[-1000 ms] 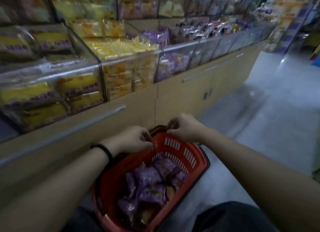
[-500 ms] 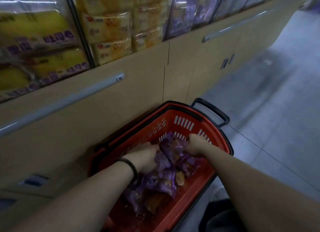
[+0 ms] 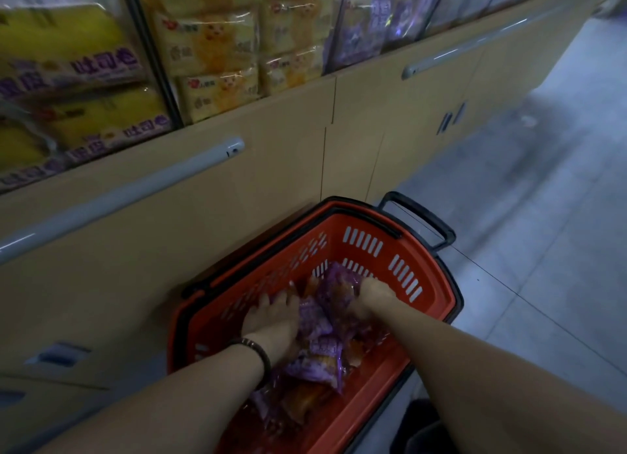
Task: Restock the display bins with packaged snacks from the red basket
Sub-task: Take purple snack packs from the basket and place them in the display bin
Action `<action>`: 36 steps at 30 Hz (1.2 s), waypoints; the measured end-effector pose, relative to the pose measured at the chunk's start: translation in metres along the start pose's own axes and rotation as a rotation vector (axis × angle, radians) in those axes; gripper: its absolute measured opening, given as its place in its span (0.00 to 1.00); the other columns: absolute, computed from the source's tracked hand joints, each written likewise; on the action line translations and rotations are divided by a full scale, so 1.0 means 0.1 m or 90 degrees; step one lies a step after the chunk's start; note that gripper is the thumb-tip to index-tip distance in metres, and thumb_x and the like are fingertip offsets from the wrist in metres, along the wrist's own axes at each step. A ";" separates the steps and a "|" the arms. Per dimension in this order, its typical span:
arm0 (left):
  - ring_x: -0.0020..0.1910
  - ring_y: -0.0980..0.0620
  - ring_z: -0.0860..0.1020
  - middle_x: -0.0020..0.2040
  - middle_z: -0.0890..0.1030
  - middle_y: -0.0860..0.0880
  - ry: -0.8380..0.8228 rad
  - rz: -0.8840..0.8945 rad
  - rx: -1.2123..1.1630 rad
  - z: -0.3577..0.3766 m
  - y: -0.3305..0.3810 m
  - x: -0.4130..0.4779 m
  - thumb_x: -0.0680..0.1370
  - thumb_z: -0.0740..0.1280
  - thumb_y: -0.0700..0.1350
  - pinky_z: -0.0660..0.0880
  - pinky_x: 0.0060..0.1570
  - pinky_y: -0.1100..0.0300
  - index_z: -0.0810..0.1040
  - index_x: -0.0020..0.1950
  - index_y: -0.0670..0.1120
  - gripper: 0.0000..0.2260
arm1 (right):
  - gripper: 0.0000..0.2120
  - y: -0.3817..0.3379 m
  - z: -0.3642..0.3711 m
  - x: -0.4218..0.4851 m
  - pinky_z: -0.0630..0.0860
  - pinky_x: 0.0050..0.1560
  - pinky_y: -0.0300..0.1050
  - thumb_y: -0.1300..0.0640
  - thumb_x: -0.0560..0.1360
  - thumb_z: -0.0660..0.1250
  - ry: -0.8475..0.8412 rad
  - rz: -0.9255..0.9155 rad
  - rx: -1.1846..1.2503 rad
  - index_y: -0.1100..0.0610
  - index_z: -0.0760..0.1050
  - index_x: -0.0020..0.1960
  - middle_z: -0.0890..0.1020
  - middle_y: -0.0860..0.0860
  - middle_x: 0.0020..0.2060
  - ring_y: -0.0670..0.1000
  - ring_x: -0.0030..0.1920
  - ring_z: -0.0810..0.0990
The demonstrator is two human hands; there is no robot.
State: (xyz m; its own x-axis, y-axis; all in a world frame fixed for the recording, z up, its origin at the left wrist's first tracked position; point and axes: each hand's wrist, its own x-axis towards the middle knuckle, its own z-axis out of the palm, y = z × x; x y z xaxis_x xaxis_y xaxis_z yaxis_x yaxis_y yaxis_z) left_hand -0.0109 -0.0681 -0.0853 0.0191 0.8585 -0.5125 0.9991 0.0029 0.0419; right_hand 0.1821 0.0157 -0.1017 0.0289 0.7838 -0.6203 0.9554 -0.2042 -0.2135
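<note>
The basket stood on the floor against the cabinet, directly below the display bins. Both hands were down inside it, among a loose pile of purple packs that lay on its bottom.

The left hand lay palm down on the near left of the pile, fingers spread and pressing into the packs; it was not seen to have closed on any one pack. A dark band sat on that wrist. The right hand was curled over packs at the far side of the pile, and its fingers appeared to have closed on wrapping there, though the blur left the grip itself uncertain.

No pack was clear of the basket, and none was in transit to a bin.

The purple bin, upper right, held like-coloured stock behind its clear front. The yellow bin and the bin at far left appeared well filled against their fronts. How full the purple bin was could not be judged, its top being out of frame.

Judgement: the task stood at an early stage of this load. A gathering grasp was in hand; lifting, carrying up and placing into the matching bin all remained. The basket held a fair quantity, so several handfuls were likely left.
</note>
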 end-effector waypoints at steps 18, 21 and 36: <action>0.59 0.42 0.82 0.61 0.84 0.47 0.033 -0.100 -0.391 -0.44 -0.08 0.14 0.69 0.58 0.74 0.77 0.57 0.55 0.74 0.67 0.55 0.34 | 0.16 0.31 -0.98 -0.42 0.77 0.43 0.48 0.39 0.72 0.75 0.239 -0.273 0.119 0.45 0.77 0.54 0.83 0.49 0.48 0.54 0.48 0.81; 0.41 0.45 0.79 0.45 0.80 0.45 0.051 -0.079 -0.572 -0.55 -0.16 0.16 0.82 0.52 0.59 0.72 0.38 0.57 0.76 0.46 0.46 0.22 | 0.18 0.46 -1.06 -0.47 0.74 0.43 0.44 0.44 0.73 0.78 0.272 -0.268 0.199 0.48 0.80 0.59 0.84 0.48 0.48 0.50 0.47 0.82; 0.36 0.48 0.78 0.45 0.84 0.42 -0.040 0.022 -0.935 -0.82 -0.16 0.17 0.63 0.83 0.62 0.67 0.35 0.63 0.86 0.56 0.40 0.33 | 0.05 0.63 -1.30 -0.78 0.85 0.39 0.50 0.63 0.75 0.76 0.149 -0.306 0.628 0.60 0.83 0.51 0.86 0.57 0.44 0.58 0.42 0.88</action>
State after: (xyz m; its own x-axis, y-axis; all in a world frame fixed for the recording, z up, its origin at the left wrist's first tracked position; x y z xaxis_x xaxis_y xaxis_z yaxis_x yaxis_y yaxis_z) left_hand -0.0301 -0.0115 -0.0245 0.0807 0.8459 -0.5272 0.0647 0.5233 0.8497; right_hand 0.2782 0.0175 0.0315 -0.1263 0.9759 -0.1779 0.2340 -0.1450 -0.9614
